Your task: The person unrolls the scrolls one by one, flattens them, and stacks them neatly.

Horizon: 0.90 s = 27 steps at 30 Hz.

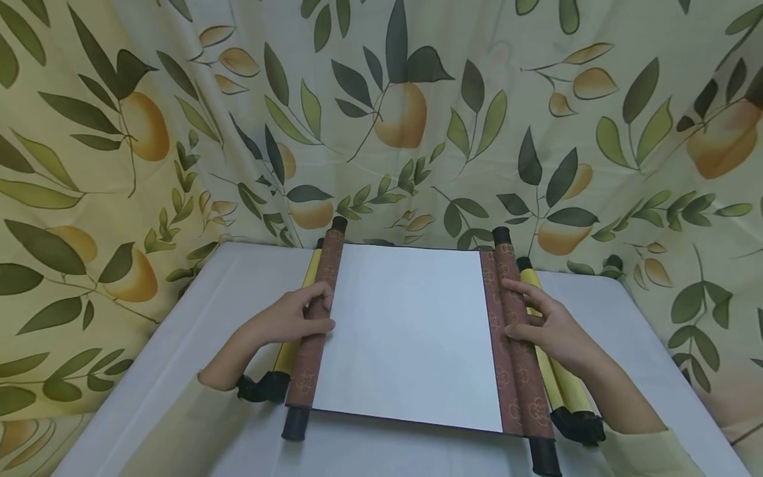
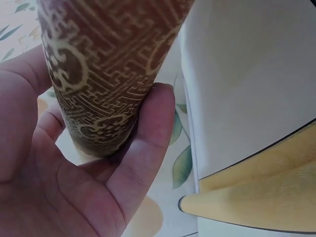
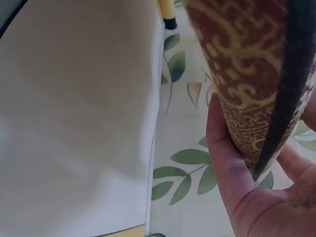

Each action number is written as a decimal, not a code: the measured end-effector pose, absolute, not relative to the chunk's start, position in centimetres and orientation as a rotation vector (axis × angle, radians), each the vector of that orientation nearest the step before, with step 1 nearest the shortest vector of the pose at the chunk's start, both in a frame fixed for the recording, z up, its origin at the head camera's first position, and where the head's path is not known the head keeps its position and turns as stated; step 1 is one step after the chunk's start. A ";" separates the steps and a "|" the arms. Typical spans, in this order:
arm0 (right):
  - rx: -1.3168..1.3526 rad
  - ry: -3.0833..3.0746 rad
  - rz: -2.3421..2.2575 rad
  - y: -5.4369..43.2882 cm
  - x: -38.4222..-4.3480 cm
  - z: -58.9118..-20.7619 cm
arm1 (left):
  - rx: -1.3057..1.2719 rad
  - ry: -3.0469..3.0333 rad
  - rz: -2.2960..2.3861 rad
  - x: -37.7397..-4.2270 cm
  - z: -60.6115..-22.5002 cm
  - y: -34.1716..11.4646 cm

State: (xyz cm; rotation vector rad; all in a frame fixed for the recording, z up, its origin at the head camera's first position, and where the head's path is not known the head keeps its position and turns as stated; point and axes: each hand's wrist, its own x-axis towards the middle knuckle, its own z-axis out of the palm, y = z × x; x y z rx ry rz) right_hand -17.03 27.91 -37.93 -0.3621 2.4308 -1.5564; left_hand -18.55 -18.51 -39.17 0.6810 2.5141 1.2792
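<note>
A hanging scroll (image 1: 411,338), its middle blank white, is spread between two red-brown patterned rollers with black end knobs. My left hand (image 1: 293,317) holds the left roller (image 1: 308,374), fingers and thumb bent round it, as the left wrist view also shows. Around the right roller (image 1: 528,381) curl the fingers and thumb of my right hand (image 1: 557,334). The scroll appears raised a little and tilted. Under it, yellow rolls with black ends show at both sides: a left yellow roll (image 1: 287,354) and a right yellow roll (image 1: 572,391).
A white tabletop (image 1: 596,298) lies beneath everything. Behind it hangs a curtain (image 1: 465,40) printed with leaves and orange fruit. What links the yellow rolls is hidden by the scroll in the head view.
</note>
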 end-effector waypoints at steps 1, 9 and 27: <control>-0.366 2.441 -1.548 28.0 -17.0 -38.0 | 0.688 2.517 1.279 -18.5 -39.2 -18.5; -0.377 2.476 -1.504 28.4 -16.8 -38.0 | 0.686 2.532 1.256 -18.3 -39.2 -18.7; -0.325 2.476 -1.503 29.1 -16.6 -38.0 | 0.686 2.611 1.168 -18.2 -38.8 -18.8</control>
